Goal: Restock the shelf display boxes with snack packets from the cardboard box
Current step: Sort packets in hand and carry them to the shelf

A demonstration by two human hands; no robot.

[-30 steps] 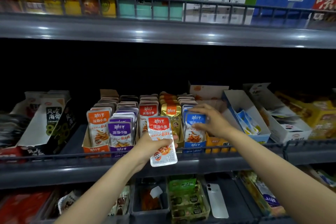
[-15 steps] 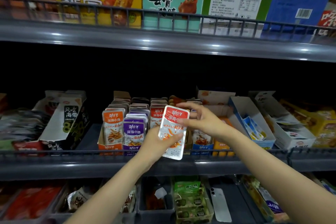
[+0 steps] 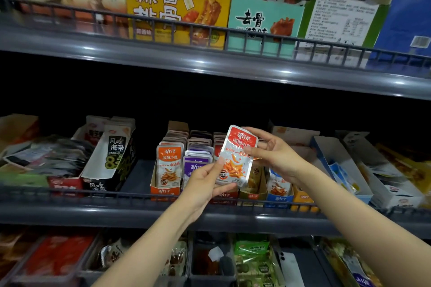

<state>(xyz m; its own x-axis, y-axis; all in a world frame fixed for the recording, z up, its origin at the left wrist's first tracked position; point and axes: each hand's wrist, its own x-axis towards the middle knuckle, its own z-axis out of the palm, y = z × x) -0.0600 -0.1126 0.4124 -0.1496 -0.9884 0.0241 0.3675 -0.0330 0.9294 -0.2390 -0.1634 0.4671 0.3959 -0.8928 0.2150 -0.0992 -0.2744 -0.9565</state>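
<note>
From my end: red-and-silver snack packet [image 3: 236, 158] held up, tipped a bit right, just in front of the display boxes [image 3: 165, 191] full of upright packets.

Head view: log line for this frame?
object: red-and-silver foil snack packet, held in front of cardboard display boxes | left hand: grips lower edge | right hand: pinches right edge | status: not yet shelved

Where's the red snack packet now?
In the head view's centre, the red packet is held by the left hand and right hand, before the display boxes.
</note>
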